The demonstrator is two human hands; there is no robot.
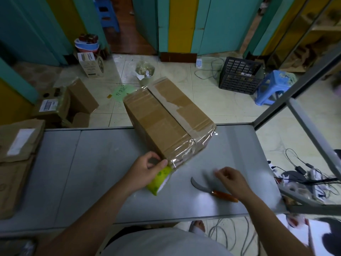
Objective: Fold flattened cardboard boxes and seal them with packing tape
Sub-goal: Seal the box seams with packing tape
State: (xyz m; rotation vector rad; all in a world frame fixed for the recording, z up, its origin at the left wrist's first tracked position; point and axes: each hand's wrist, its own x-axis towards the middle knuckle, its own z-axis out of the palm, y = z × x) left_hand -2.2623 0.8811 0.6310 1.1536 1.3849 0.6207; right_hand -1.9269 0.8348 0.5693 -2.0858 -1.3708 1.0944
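While the left hand grips a yellow-green tape roll at its near corner, the taped box lies on the table, its long axis pointing away and leftward. The right hand is blurred and its grip unclear. The handwriting on the green sheet is illegible.

You are working in dim, flat, cool light, and the whole view is soft. A pale sheen lies across the right end of the grey tabletop, and the clear tape throws small sharp glints. Motion blur smears your right hand, worst at the fingertips. The wide lens bows the door frames and the metal post near the edges.
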